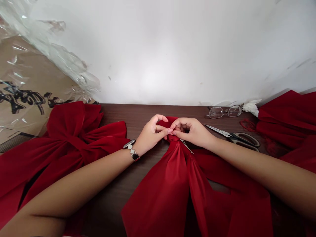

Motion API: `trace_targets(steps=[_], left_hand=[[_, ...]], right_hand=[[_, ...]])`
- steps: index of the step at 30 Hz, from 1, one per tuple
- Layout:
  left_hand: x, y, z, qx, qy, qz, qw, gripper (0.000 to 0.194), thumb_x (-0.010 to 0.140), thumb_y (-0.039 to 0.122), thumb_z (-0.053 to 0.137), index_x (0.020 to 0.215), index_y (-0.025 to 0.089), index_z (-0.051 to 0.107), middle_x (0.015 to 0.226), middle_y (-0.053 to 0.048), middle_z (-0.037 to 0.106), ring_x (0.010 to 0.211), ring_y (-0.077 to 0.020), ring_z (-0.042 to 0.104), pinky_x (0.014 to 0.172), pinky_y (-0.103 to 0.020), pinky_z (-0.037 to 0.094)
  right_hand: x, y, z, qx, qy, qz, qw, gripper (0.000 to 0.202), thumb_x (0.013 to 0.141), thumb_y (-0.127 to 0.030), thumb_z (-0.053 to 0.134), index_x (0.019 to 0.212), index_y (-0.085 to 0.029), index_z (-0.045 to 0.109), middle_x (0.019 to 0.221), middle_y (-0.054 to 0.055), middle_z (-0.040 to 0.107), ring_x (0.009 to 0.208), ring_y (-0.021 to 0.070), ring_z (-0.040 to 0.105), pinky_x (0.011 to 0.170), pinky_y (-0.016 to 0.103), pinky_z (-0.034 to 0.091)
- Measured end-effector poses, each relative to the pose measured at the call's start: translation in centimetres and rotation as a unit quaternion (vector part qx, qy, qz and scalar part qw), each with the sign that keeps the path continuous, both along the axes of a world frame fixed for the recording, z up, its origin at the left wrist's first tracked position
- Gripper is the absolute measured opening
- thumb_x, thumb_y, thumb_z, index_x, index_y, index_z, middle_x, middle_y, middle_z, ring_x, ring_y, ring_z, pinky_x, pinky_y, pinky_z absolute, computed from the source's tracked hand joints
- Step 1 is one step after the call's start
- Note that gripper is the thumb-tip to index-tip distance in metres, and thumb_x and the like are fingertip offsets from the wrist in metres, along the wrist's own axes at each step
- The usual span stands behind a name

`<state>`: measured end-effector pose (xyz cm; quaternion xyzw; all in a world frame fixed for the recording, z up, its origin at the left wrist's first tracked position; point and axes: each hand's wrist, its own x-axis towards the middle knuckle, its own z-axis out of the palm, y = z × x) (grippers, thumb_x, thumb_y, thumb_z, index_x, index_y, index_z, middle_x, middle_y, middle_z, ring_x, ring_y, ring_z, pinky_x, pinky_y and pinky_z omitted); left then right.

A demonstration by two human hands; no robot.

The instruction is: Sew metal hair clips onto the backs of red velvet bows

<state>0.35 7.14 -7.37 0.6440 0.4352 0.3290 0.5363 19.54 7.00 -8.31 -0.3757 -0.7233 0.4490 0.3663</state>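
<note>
Both my hands meet at the gathered knot of a red fabric bow (170,171), whose tails spread toward me over the dark table. My left hand (155,130) pinches at the knot with thumb and fingers; a watch (130,144) and bracelet sit on that wrist. Fingertip to fingertip with it, my right hand (187,130) pinches the same spot. Whatever is between the tips is too small to make out beyond the red cloth. A thin metal pin or clip (187,146) sticks out from the knot below my right hand.
A finished-looking red bow (76,138) lies at left, before a plastic-wrapped cardboard box (29,75). Scissors (234,136), glasses (223,112) and a crumpled white tissue (251,108) lie at right. More red fabric (288,115) is piled beyond. A white wall (158,52) backs the table (138,113).
</note>
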Motion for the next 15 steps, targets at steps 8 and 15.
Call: trace_targets(steps=[8,15], left_hand=[[-0.1,0.05,-0.16,-0.006,-0.01,-0.012,1.0,0.03,0.087,0.043,0.058,0.105,0.021,0.046,0.063,0.003,0.061,0.049,-0.007,0.046,0.047,-0.018,0.033],[-0.21,0.6,-0.08,0.048,0.033,-0.029,0.998,0.021,0.088,0.036,0.056,0.095,0.017,0.061,0.077,-0.001,0.057,0.056,-0.0074,0.047,0.049,-0.019,0.038]], right_hand=[[0.24,0.39,-0.5,-0.03,0.039,0.001,0.999,0.014,0.08,-0.027,0.067,0.077,-0.015,0.062,0.067,0.001,0.06,0.057,0.0094,0.052,0.056,0.023,0.042],[0.34,0.88,-0.71,-0.069,0.083,0.007,0.994,0.022,0.079,-0.034,0.069,0.079,-0.014,0.061,0.074,0.002,0.063,0.064,0.01,0.058,0.064,0.023,0.047]])
